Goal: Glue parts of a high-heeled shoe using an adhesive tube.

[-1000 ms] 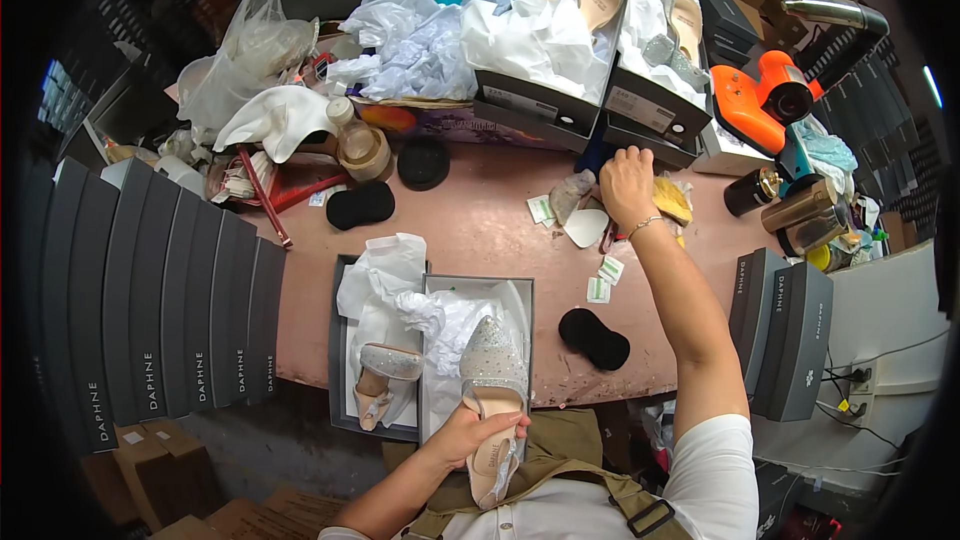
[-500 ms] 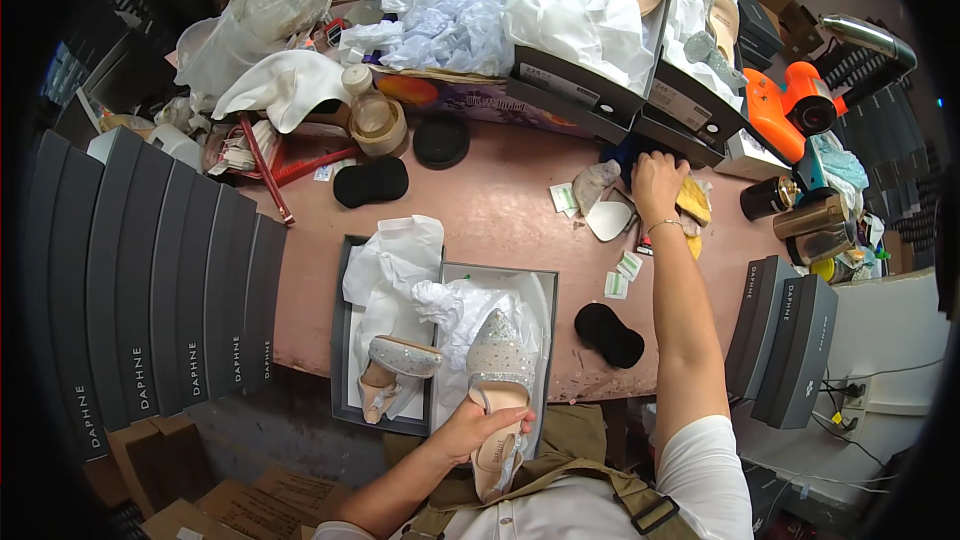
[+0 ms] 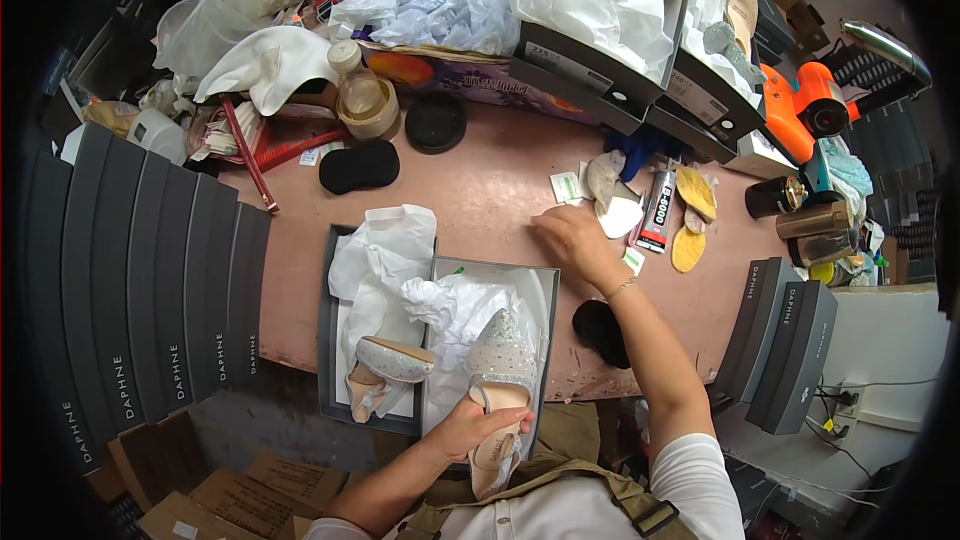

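My left hand [image 3: 478, 428] is closed around the back part of a glittery, pointed slingback shoe [image 3: 502, 345], sole down and toe pointing away from me. The shoe is over the right half of an open grey shoebox [image 3: 548, 300]. Its mate [image 3: 398, 360] lies tilted on white tissue paper [image 3: 385, 255] in the left half. Over the pink tabletop, just beyond the box's far right corner, is my right hand [image 3: 580, 242]. Its fingers are curled together, hiding whatever they hold. Right of it lie a glue tube [image 3: 657, 210], a white pad [image 3: 620, 217] and yellow pads [image 3: 694, 192].
Stacked grey shoeboxes [image 3: 150, 280] line the left side, and more boxes [image 3: 770, 340] stand at the right. Black oval pads [image 3: 360, 167] lie on the table. Opened shoeboxes [image 3: 590, 70] and an orange heat tool [image 3: 795, 115] sit at the back right.
My right hand has drawn back from the blue cloth at the far right, toward the left and nearer me. The glue tube is uncovered. My left hand keeps its hold on the shoe.
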{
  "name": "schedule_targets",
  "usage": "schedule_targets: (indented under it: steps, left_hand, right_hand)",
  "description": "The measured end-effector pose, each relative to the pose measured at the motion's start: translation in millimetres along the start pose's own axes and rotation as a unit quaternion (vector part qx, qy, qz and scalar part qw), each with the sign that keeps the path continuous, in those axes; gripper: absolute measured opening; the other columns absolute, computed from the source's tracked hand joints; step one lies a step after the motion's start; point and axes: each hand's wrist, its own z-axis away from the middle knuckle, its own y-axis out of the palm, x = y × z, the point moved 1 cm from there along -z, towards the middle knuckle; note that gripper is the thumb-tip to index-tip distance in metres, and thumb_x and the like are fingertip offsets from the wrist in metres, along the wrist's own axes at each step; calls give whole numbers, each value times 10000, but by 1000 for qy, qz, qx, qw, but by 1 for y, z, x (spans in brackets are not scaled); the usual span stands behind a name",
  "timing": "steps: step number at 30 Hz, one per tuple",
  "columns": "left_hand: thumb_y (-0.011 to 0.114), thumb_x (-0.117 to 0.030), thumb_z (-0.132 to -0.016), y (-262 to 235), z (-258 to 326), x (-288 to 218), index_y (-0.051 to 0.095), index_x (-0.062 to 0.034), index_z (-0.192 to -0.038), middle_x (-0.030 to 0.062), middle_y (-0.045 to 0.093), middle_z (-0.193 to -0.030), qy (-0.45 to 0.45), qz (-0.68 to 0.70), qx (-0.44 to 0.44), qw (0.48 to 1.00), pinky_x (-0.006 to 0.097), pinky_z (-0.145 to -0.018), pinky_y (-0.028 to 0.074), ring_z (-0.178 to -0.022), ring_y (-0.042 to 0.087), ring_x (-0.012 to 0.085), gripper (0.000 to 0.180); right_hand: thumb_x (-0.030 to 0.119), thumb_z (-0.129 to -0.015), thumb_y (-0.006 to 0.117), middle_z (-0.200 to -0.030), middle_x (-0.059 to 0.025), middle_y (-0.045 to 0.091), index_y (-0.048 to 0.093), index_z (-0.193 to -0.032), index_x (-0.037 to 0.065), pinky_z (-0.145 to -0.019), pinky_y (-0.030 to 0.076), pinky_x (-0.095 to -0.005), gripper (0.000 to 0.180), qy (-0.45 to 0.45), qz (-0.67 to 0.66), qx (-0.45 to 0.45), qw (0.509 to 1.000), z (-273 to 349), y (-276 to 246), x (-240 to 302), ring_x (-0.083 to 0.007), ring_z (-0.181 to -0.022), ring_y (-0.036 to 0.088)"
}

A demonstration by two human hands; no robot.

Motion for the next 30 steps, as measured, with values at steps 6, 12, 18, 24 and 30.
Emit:
schedule_targets:
  steps: [6, 12, 18, 24, 30]
  left_hand:
    - [592, -83, -869, -4, 0, 4, 601, 19, -1007, 84, 653, -899, 6, 1, 2, 1000, 273, -695, 527, -786, 638, 147, 173]
    - [612, -114, -868, -2, 2, 4, 599, 1, -986, 60, 643, -888, 9, 4, 11, 1000, 251, -686, 507, -770, 616, 118, 165]
    - [606, -115, -873, 0, 5, 8, 590, 0, -998, 61, 642, -883, 28, -5, -2, 1000, 255, -685, 509, -776, 620, 126, 171]
    - [581, -92, -877, 8, 9, 10, 601, 18, -967, 103, 644, -886, 42, 12, -16, 999, 294, -700, 536, -797, 644, 175, 142]
    - [593, -116, -880, 17, 17, 12, 571, 13, -1007, 92, 636, -900, 15, 17, -16, 1000, 282, -680, 531, -799, 648, 178, 182]
  right_hand:
    - [91, -750, 602, -933, -44, 613, 643, -1029, 95, -774, 451, -331, 283, -53, 52, 32, 997, -6, 19, -1, -226, -848, 558]
    - [120, -776, 519, -924, -40, 586, 632, -1044, 102, -808, 416, -322, 291, -45, 108, 60, 991, -9, 24, 9, -204, -905, 535]
    - [57, -820, 535, -950, -57, 601, 620, -1053, 65, -791, 444, -302, 249, 145, -158, -13, 977, -5, 9, 11, -173, -864, 571]
    - [34, -868, 508, -1014, -82, 613, 557, -1093, -22, -922, 429, -304, 237, 290, -694, -60, 657, 27, -39, 62, -186, -993, 580]
    - [25, -861, 512, -1033, -96, 616, 559, -1090, -23, -978, 392, -349, 238, 272, -718, -109, 631, 51, -68, 98, -209, -1044, 569]
